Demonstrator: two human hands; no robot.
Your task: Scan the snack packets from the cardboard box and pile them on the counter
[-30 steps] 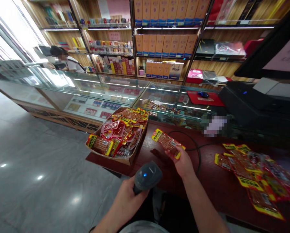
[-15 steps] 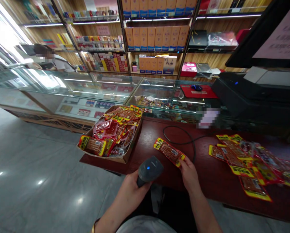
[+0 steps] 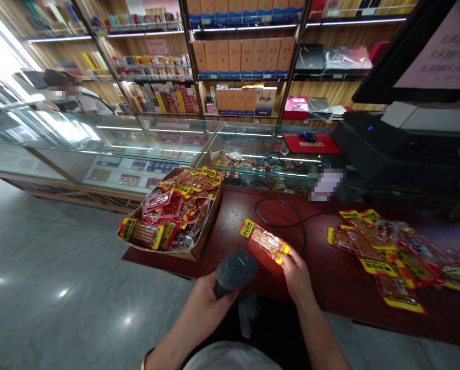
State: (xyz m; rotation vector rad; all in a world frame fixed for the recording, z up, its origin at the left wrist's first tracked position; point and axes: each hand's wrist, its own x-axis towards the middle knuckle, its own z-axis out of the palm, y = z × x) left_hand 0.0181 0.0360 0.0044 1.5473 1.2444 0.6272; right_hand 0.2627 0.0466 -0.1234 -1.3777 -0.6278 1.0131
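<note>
My left hand (image 3: pixel 210 303) is wrapped round the handle of a dark grey barcode scanner (image 3: pixel 236 268), its head facing the packet on the right. Between the thumb and fingers of my right hand (image 3: pixel 297 275) is the near end of a snack packet (image 3: pixel 265 239), yellow and red with brown sticks inside. Bright light falls across the packet's middle. To the left stands a cardboard box (image 3: pixel 199 251) filled with similar packets (image 3: pixel 176 200). A loose pile of snack packets (image 3: pixel 376 246) lies on the table at right.
The dark red wooden table (image 3: pixel 233 210) bears a looped black cable (image 3: pixel 279 225). Behind it runs a glass display counter (image 3: pixel 253 133) with a mouse (image 3: pixel 307 136) on a red mat. A monitor (image 3: pixel 426 56) overhangs the right side. Another person (image 3: pixel 94 100) is at far left.
Light now shines on the packet in my right hand, and the blue light on the scanner no longer shows. Both hands keep their holds; the whole view has shifted slightly.
</note>
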